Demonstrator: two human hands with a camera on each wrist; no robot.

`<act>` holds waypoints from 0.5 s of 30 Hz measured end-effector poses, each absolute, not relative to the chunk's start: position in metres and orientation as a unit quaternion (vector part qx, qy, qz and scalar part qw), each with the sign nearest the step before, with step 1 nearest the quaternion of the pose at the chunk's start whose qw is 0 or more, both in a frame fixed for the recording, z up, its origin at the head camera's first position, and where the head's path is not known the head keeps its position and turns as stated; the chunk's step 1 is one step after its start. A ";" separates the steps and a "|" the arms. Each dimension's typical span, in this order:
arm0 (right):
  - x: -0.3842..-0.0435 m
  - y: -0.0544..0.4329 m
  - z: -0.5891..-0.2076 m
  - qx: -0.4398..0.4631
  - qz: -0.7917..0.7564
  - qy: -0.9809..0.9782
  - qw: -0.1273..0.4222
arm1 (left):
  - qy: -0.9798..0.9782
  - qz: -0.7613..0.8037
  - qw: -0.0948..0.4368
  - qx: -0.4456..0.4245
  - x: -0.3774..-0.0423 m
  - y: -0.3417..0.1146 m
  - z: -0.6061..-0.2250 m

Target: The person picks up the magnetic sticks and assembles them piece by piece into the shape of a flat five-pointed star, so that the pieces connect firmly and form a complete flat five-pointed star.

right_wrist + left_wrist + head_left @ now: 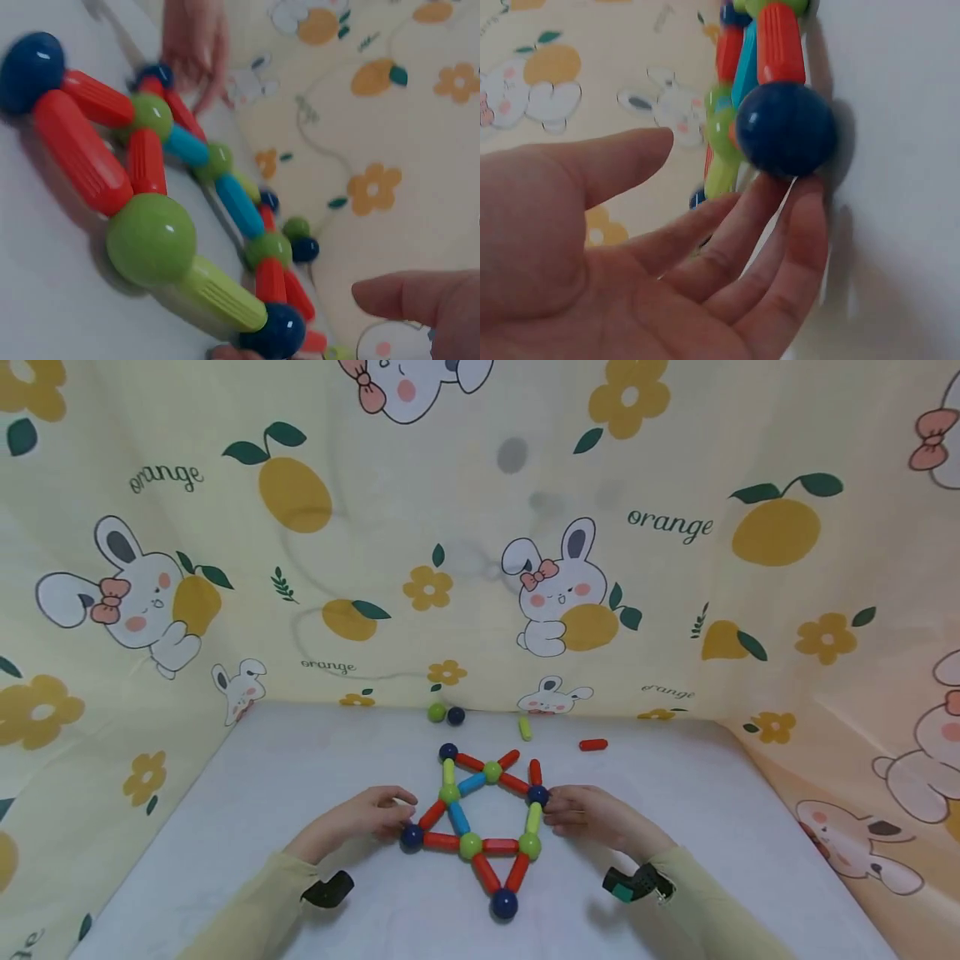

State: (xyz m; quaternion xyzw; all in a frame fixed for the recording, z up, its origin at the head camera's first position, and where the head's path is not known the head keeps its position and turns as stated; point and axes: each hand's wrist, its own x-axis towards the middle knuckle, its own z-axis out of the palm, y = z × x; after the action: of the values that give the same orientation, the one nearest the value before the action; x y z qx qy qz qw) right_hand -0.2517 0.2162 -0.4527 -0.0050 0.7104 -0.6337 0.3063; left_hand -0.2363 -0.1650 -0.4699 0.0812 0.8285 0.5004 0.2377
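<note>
A star-like frame of toy building rods and balls lies on the white table, with red, blue and light green rods (pixel 533 817) joined by green balls (pixel 471 845) and dark blue balls (pixel 504 904). My left hand (pixel 377 812) has its fingertips right at the left dark blue ball (pixel 787 129), thumb held away from it. On the opposite side, my right hand (pixel 592 814) touches the right dark blue ball (pixel 274 331) with its fingers, mostly out of sight in the right wrist view; its thumb stands apart. Two red rods (pixel 535 771) at the frame's upper right have free ends.
Behind the frame lie a loose light green rod (pixel 525 728) and a loose red rod (pixel 593 745). A loose green ball (pixel 437 712) and dark blue ball (pixel 455 716) sit by the back edge, where a printed curtain (pixel 465 635) hangs.
</note>
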 end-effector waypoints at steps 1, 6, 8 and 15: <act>-0.256 0.217 -0.453 -0.011 -0.631 0.714 0.303 | 0.820 0.508 0.249 0.087 -0.232 -0.162 -0.470; -0.277 0.214 -0.457 -0.020 -0.607 0.741 0.286 | 0.764 0.558 0.310 0.092 -0.212 -0.147 -0.471; -0.284 0.211 -0.458 -0.019 -0.600 0.747 0.287 | 0.743 0.574 0.332 0.092 -0.206 -0.141 -0.472; -0.294 0.208 -0.456 -0.034 -0.582 0.760 0.288 | 0.687 0.606 0.383 0.113 -0.189 -0.121 -0.472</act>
State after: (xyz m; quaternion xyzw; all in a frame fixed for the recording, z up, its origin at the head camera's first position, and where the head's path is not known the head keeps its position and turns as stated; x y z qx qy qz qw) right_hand -0.2938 0.2079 -0.4564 -0.0341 0.7598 -0.5817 0.2885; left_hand -0.1891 -0.1209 -0.4722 0.1126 0.6874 0.6065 0.3834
